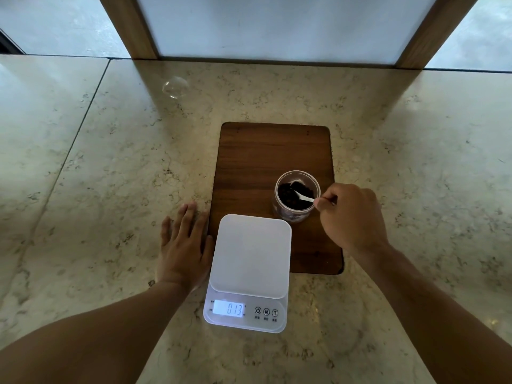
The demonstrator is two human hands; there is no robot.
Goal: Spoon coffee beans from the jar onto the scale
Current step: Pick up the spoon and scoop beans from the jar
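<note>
A clear jar (279, 214) of dark coffee beans (288, 199) stands open on a brown wooden board (266, 156). My right hand (352, 214) grips a white spoon (303, 197) by its handle, and the bowl end dips into the beans. Just in front of the jar sits a white digital scale (250, 256), its back part overlapping the board. Its platform is bare and its lit display (229, 309) reads 013. Flat on the counter against the scale's left side lies my left hand (184, 245), fingers spread and holding nothing.
The marble counter (110, 167) runs wide on both sides. A clear round lid-like object (175, 86) lies at the back left. A wood-framed panel (277, 26) stands along the back edge.
</note>
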